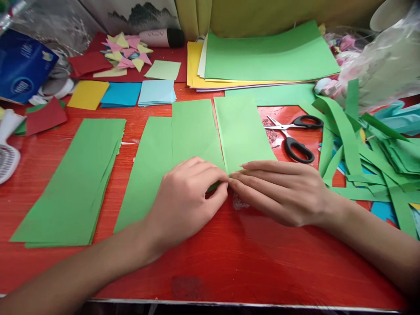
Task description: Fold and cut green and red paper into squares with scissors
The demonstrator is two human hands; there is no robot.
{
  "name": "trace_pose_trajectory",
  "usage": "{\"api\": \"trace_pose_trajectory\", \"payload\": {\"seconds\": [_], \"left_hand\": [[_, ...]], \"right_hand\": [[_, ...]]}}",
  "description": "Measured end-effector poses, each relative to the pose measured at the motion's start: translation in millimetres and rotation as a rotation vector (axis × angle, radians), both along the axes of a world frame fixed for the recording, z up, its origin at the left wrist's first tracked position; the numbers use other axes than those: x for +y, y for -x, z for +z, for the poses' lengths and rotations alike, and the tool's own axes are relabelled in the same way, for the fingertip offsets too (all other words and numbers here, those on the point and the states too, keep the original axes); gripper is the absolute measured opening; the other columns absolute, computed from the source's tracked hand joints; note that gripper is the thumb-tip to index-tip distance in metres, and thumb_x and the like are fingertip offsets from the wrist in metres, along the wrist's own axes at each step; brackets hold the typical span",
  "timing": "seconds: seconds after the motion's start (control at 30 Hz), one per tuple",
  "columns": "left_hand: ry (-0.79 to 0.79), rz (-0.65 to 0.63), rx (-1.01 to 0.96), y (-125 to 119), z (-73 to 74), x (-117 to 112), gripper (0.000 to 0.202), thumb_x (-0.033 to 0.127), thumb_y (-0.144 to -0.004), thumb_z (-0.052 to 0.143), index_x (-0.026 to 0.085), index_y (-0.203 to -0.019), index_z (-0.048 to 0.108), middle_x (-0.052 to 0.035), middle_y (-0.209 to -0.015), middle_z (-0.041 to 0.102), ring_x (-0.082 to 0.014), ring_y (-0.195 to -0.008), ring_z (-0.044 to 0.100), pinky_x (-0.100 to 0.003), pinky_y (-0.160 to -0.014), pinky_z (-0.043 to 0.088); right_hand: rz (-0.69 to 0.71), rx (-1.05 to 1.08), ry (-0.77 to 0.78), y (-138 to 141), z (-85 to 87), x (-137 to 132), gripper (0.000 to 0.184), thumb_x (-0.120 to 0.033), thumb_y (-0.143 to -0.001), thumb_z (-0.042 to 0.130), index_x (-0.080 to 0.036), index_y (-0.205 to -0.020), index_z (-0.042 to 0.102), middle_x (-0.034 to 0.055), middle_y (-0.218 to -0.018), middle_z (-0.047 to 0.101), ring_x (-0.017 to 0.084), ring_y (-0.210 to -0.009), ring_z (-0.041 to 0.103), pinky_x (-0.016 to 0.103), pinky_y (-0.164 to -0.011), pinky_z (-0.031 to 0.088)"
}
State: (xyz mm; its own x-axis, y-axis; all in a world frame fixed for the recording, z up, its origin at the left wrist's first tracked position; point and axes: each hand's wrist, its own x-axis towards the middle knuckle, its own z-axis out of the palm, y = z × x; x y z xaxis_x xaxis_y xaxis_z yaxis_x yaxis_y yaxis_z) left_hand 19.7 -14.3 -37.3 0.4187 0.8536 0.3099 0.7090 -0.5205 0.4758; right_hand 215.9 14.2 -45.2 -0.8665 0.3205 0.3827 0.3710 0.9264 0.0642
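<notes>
A green sheet of paper lies before me, with a narrow slit down its middle through which the red table shows. Its left half [195, 127] and right half [243, 127] lie side by side; whether they still join at the near end is hidden by my fingers. My left hand [193, 188] pinches the paper at the near end of the slit, thumb against forefinger. Stretched out and held together, the fingers of my right hand [278, 188] rest on the near edge of the right half. Another green sheet [144, 175] lies partly under the left half.
Black-handled scissors [300, 148] lie spread at right, beside a heap of green paper strips [351, 140]. Cut green sheets [68, 183] lie at left. Behind are sticky-note-like squares [121, 94], folded paper pieces [127, 50] and a stack of coloured paper [269, 57].
</notes>
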Motion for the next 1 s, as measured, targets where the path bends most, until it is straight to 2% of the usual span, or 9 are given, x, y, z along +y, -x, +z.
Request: {"api": "trace_pose_trajectory", "payload": {"seconds": [0.1, 0.17, 0.27, 0.33, 0.4, 0.5, 0.73, 1.0], "left_hand": [[0.018, -0.014, 0.023, 1, 1.9, 1, 0.016, 0.02, -0.084, 0.05, 0.016, -0.076, 0.063, -0.0024, -0.079, 0.068, -0.0149, -0.076, 0.059, -0.03, -0.072, 0.049], [0.007, 0.007, 0.044, 2, 1.5, 1, 0.018, 0.023, -0.086, 0.047, 0.015, -0.086, 0.063, -0.0053, -0.092, 0.069, -0.0173, -0.087, 0.061, -0.033, -0.08, 0.05], [-0.039, 0.086, 0.181, 5, -5.3, 3, 0.035, 0.028, -0.089, 0.042, 0.012, -0.117, 0.055, -0.013, -0.127, 0.056, -0.0248, -0.12, 0.049, -0.044, -0.101, 0.04], [-0.034, 0.109, 0.302, 8, -12.9, 5, 0.049, 0.033, -0.091, 0.038, 0.008, -0.132, 0.041, -0.0173, -0.142, 0.04, -0.0284, -0.133, 0.034, -0.049, -0.108, 0.03], [-0.006, 0.094, 0.38, 10, -19.8, 7, 0.058, 0.039, -0.092, 0.034, 0.005, -0.139, 0.031, -0.0193, -0.147, 0.03, -0.029, -0.137, 0.026, -0.049, -0.111, 0.025], [0.016, 0.063, 0.417, 12, -24.5, 9, 0.062, 0.043, -0.092, 0.029, 0.006, -0.142, 0.025, -0.0181, -0.15, 0.025, -0.0279, -0.139, 0.021, -0.048, -0.113, 0.023], [0.125, 0.036, 0.479, 14, -19.1, 13, 0.064, 0.046, -0.093, 0.02, 0.012, -0.147, 0.013, -0.0103, -0.155, 0.013, -0.0254, -0.142, 0.01, -0.045, -0.116, 0.014], [0.14, -0.031, 0.496, 19, -20.0, 18, 0.066, 0.048, -0.093, 0.019, 0.013, -0.147, 0.008, -0.008, -0.156, 0.008, -0.0243, -0.142, 0.008, -0.043, -0.117, 0.011]], "right_hand": [[-0.002, 0.01, 0.058, -1, 2.1, 1, 0.027, -0.024, -0.094, 0.039, -0.024, -0.089, 0.065, -0.0015, -0.088, 0.072, 0.013, -0.083, 0.066, 0.03, -0.094, 0.049], [-0.134, 0.055, 0.129, 1, 1.1, 1, 0.025, -0.028, -0.094, 0.04, -0.022, -0.103, 0.063, 0.0016, -0.099, 0.071, 0.015, -0.093, 0.065, 0.033, -0.094, 0.049], [-0.413, 0.081, 0.227, 6, -5.8, -1, 0.046, -0.039, -0.093, 0.041, -0.014, -0.132, 0.044, 0.0136, -0.128, 0.056, 0.024, -0.118, 0.053, 0.044, -0.1, 0.043], [-0.492, 0.015, 0.278, 8, -12.4, -1, 0.063, -0.048, -0.092, 0.037, -0.009, -0.141, 0.031, 0.0181, -0.142, 0.04, 0.028, -0.132, 0.037, 0.049, -0.107, 0.033], [-0.49, -0.065, 0.305, 8, -18.1, 0, 0.07, -0.055, -0.092, 0.032, -0.009, -0.144, 0.024, 0.0179, -0.148, 0.03, 0.027, -0.138, 0.026, 0.049, -0.112, 0.024], [-0.457, -0.117, 0.319, 5, -22.1, 4, 0.072, -0.057, -0.092, 0.026, -0.01, -0.146, 0.02, 0.0154, -0.15, 0.025, 0.024, -0.14, 0.019, 0.047, -0.114, 0.019], [-0.415, -0.152, 0.354, 2, -20.0, 10, 0.074, -0.058, -0.092, 0.024, -0.011, -0.148, 0.011, 0.0129, -0.152, 0.019, 0.024, -0.141, 0.015, 0.046, -0.115, 0.015], [-0.375, -0.181, 0.374, -1, -19.7, 14, 0.076, -0.059, -0.091, 0.024, -0.012, -0.149, 0.01, 0.0123, -0.153, 0.016, 0.024, -0.141, 0.013, 0.046, -0.115, 0.015]]}}
